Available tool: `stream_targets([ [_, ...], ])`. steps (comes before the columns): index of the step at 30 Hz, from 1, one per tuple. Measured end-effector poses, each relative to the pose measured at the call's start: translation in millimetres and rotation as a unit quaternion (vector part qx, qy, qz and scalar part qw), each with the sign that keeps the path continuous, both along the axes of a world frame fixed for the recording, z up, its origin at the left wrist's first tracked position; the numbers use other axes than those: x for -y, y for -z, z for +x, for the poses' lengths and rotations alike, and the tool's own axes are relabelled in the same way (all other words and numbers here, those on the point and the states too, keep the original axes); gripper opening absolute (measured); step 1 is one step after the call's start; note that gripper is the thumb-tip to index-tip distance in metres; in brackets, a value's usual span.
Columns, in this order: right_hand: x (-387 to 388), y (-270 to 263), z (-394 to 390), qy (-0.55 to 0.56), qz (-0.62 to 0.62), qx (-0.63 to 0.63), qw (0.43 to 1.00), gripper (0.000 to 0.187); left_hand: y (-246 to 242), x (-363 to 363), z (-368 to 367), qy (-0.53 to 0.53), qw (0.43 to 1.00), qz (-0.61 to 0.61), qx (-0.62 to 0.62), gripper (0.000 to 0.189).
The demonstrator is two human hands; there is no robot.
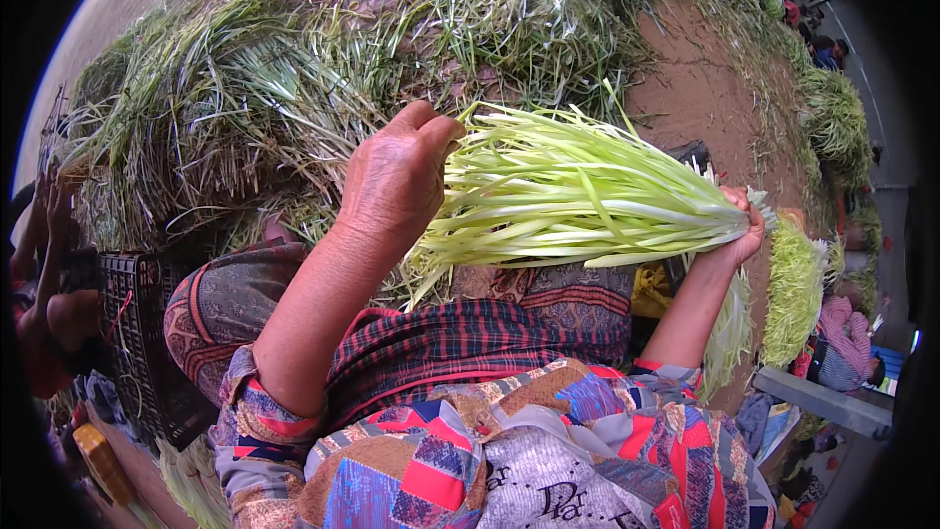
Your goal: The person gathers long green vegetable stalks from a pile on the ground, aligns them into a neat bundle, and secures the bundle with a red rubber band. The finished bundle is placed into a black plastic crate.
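Note:
My right hand grips a bundle of pale yellow-green leaves with white stems, like blanched chives, by its stem end. The leaves fan out to the left across my lap. At their tips is my left hand, back upward, with thumb and fingers pinched together on a thin leaf tip; its palm side is hidden. Beneath the bundle lies the checked cloth over my patterned trousers.
Heaps of green and withered leaves lie ahead and left. A black plastic crate stands at left, near another person's arms. More yellow bundles are stacked at right, near a metal beam and a person in pink.

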State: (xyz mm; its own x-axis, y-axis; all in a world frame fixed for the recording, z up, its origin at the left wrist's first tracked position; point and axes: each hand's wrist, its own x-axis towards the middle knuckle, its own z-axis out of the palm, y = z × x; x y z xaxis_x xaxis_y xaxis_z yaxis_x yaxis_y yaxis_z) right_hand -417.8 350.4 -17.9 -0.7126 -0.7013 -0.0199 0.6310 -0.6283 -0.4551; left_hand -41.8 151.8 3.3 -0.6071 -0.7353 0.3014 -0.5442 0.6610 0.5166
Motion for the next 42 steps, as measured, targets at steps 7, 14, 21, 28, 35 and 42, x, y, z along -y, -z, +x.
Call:
stream_targets([
  [7, -2, 9, -5, -0.043, -0.029, 0.04, 0.998, 0.026, 23, 8, -25, 0.002, 1.0, 0.02, 0.015, 0.013],
  [14, 0, 6, 0, -0.053, -0.025, 0.056, 0.997, 0.021, 37, 12, -19, -0.017, 0.977, 0.172, -0.125, 0.006],
  [21, 9, 6, 6, -0.121, -0.061, 0.062, 0.989, 0.022, 47, 17, -3, -0.133, 0.973, 0.124, -0.142, 0.004],
  [28, -2, 11, 2, -0.118, -0.048, 0.076, 0.989, 0.021, 43, 60, 135, -0.303, 0.908, 0.226, -0.183, 0.005],
  [35, -3, 19, -15, -0.122, -0.046, 0.07, 0.989, 0.021, 42, 26, 118, -0.131, 0.96, 0.244, 0.045, 0.023],
  [42, -5, 20, -16, -0.15, -0.062, 0.085, 0.983, 0.021, 74, 8, 52, 0.047, 0.967, 0.243, -0.062, 0.044],
])
